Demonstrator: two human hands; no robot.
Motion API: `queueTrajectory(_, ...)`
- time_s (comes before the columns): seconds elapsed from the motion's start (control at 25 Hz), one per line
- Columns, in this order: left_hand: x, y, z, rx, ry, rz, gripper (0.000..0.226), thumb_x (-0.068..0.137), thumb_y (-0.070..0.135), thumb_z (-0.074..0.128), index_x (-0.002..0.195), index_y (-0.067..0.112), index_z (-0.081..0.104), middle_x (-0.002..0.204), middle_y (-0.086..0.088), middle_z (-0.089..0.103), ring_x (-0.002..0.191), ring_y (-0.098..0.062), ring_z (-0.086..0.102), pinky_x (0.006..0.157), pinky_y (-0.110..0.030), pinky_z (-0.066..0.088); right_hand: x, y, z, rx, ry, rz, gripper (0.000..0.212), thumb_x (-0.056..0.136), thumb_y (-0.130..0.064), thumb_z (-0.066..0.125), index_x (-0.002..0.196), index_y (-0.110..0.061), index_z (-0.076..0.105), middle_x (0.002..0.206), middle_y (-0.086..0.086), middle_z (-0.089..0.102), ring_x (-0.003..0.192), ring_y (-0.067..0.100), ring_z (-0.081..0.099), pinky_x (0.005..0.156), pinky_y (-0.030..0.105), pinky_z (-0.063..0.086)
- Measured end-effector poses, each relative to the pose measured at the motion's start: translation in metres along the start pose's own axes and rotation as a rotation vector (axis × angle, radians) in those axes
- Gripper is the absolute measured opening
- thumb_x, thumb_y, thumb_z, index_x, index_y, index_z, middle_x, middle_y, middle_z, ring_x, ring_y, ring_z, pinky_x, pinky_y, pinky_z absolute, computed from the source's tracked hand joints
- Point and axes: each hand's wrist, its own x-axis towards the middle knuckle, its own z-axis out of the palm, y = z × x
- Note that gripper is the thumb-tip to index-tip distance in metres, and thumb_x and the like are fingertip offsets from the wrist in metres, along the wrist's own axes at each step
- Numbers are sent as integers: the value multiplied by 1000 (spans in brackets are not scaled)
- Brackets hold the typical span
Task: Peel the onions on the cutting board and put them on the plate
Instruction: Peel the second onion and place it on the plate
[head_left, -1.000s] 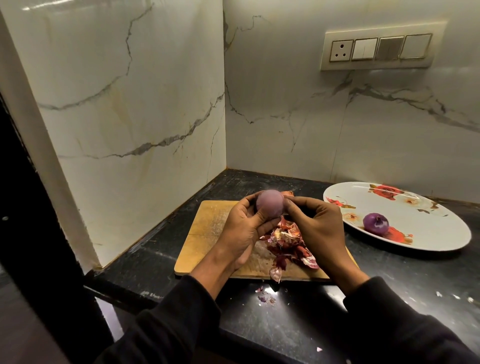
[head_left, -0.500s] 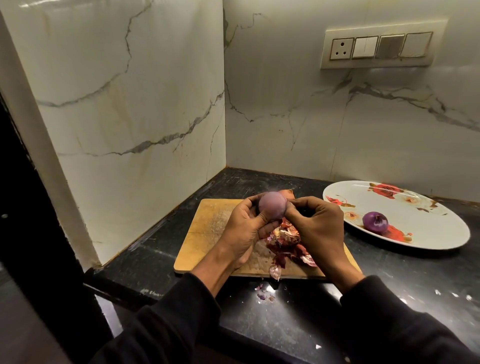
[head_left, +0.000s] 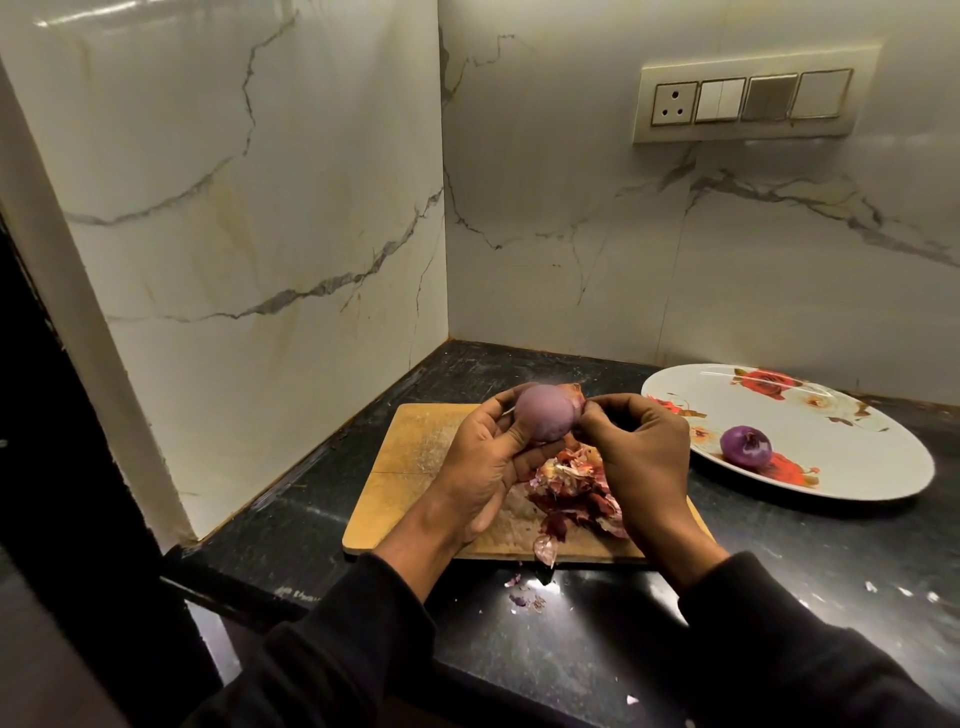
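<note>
Left hand: the left hand (head_left: 483, 457) cups the onion (head_left: 545, 418) with curled fingers and holds it up above the cutting board (head_left: 410, 467).
Right hand: the right hand (head_left: 641, 452) pinches at the right side of the onion, where a bit of dry skin (head_left: 575, 391) sticks out.
Onion: it looks almost bare — smooth and pale purple on the near side.
How to do it well: I think it helps to hold the onion firm, pull the last skin off slowly, and turn it to check the far side.
Peels: a heap of red peels (head_left: 576, 488) lies on the board under the hands, and small bits (head_left: 524, 597) lie on the dark counter (head_left: 779, 561) near the board.
Plate: the flowered plate (head_left: 852, 488) sits to the right with one peeled onion (head_left: 745, 444) on it already.
In the way: nothing much — the path to the plate looks free.
Wall: a switch panel (head_left: 748, 98) is far up on the marble wall.
</note>
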Motion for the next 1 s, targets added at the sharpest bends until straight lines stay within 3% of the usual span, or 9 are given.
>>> queueTrajectory(0.24, 1, 1, -2, -38, -10, -11, 37, 100, 7, 50, 136, 3, 52, 127, -19, 65, 105, -29, 72, 80, -34, 63, 3, 1, -1, 3, -13, 42, 7, 88, -12, 73, 95, -13, 74, 85, 2, 74, 78, 15, 73, 75, 40, 63)
queueTrajectory(0.56, 2, 2, -4, -43, 17, -8, 32, 101, 12, 48, 131, 7, 57, 128, -20, 64, 101, -30, 72, 79, -36, 63, 10, 6, -8, -82, -49, 106, 10, 80, -12, 76, 84, -21, 73, 80, 0, 74, 76, 17, 73, 77, 48, 61)
queueTrajectory(0.76, 5, -1, -7, 1, 49, -7, 32, 103, 13, 45, 131, 5, 57, 132, -21, 62, 110, -36, 68, 88, -43, 60, 4, 1, -3, -159, -175, -17, 18, 86, -9, 67, 82, -24, 77, 75, -5, 74, 74, 11, 70, 74, 40, 60)
queueTrajectory(0.88, 6, -2, -8, 18, 65, 3, 31, 102, 13, 46, 129, 5, 58, 129, -21, 63, 111, -35, 68, 90, -44, 58, 2, -5, -1, -81, -170, -77, 9, 91, -20, 70, 96, -23, 77, 85, -8, 75, 81, 4, 70, 75, 30, 58)
queueTrajectory(1.0, 7, -3, -9, 20, 72, 10, 33, 99, 15, 51, 129, 6, 58, 128, -21, 64, 112, -36, 68, 90, -44, 59, 1, -10, -2, -40, -168, -149, 16, 90, -20, 72, 104, -19, 77, 93, -10, 76, 89, 4, 72, 79, 27, 58)
